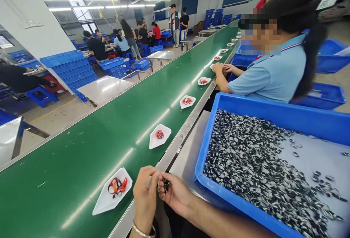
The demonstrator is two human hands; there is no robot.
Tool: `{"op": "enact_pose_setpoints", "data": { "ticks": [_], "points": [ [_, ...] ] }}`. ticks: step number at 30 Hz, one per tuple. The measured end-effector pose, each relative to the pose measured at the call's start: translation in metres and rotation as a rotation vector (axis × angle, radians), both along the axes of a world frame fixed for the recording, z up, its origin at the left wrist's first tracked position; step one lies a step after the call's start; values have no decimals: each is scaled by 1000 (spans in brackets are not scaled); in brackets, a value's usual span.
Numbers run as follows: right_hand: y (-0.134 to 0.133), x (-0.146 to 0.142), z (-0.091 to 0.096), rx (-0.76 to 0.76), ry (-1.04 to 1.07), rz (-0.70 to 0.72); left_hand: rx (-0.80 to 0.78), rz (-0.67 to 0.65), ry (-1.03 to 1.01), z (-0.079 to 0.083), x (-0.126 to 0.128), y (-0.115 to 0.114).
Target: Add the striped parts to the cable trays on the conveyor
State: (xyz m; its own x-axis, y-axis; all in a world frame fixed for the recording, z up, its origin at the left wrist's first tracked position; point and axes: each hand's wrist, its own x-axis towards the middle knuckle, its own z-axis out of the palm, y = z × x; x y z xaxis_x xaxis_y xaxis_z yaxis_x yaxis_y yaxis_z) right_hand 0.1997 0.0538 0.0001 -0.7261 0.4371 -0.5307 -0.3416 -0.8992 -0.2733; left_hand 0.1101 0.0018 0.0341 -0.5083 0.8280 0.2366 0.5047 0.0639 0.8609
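Observation:
My left hand is raised at the near edge of the green conveyor belt, with a bracelet on its wrist. Its fingers are pinched together against the fingertips of my right hand; what they hold, if anything, is hidden. Curled up, my right hand holds several small dark rings that look like those in the blue bin. Just left of my hands, a white paper tray lies on the belt, with red, orange and black bands in it.
More white trays with red pieces line the belt further along. Black and silver rings heap in the bin at my right. A co-worker in a light blue shirt works beyond it, hands at the belt. Metal tables stand across the belt.

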Motion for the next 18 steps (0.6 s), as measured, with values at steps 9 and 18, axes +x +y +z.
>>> {"op": "enact_pose_setpoints", "data": {
  "ticks": [9, 18],
  "points": [
    [0, 3, -7, 82, 42, -62, -174, 42, 277, 5, -54, 41],
    [1, 4, -11, 96, 43, -106, -412, 10, 719, 9, -69, 66]
  ]
}}
